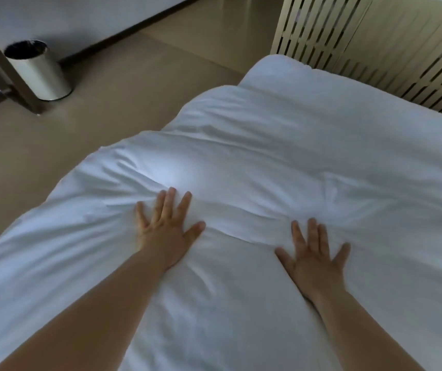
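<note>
Both hands flat on duvet (pixel 281 145).
Left hand (pixel 166 226), right hand (pixel 313 255) splayed, palms pressing, gripping nothing; wrinkles between them.

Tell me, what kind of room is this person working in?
Probably a hotel bedroom. Both hands, left hand and right hand, press flat on a white duvet on a bed. A metal waste bin stands on the tan floor, beside a slatted cream panel.

Dim, cool indoor light. A soft bright patch lies on the duvet (pixel 268 156) just beyond the left hand (pixel 166 231). Both hands are slightly motion-blurred; wide-angle distortion bends the frame edges; shadows are soft.
</note>
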{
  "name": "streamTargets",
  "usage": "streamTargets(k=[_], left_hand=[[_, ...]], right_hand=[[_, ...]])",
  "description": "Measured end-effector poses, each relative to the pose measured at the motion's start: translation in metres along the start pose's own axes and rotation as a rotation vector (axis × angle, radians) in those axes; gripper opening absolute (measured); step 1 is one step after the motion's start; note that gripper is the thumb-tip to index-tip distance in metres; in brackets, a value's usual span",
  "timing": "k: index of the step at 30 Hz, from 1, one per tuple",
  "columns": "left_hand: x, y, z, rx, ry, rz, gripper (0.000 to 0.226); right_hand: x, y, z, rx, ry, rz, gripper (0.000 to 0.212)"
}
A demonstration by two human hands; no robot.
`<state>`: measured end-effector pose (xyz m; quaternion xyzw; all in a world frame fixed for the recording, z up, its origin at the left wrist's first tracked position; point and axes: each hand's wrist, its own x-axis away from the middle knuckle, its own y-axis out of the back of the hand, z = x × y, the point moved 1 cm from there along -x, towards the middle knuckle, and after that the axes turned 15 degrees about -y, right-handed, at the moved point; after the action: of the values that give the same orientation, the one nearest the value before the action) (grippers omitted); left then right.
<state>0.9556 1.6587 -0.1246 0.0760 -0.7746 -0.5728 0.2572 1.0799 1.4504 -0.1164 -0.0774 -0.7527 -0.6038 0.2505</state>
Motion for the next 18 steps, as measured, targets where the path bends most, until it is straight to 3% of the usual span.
streamTargets(k=[4, 8, 18], left_hand=[[-0.021, -0.001, 0.002, -0.045, -0.013, 0.064, 0.068], [-0.029, 0.000, -0.001, -0.074, -0.006, 0.084, 0.068], [-0.024, 0.001, 0.000, -0.076, -0.043, 0.129, 0.067]], right_hand=[[-0.018, -0.005, 0.004, 0.008, -0.026, -0.002, 0.071], [-0.029, -0.010, 0.008, -0.026, -0.003, 0.001, 0.087], [-0.021, -0.009, 0.009, 0.017, -0.010, 0.017, 0.089]])
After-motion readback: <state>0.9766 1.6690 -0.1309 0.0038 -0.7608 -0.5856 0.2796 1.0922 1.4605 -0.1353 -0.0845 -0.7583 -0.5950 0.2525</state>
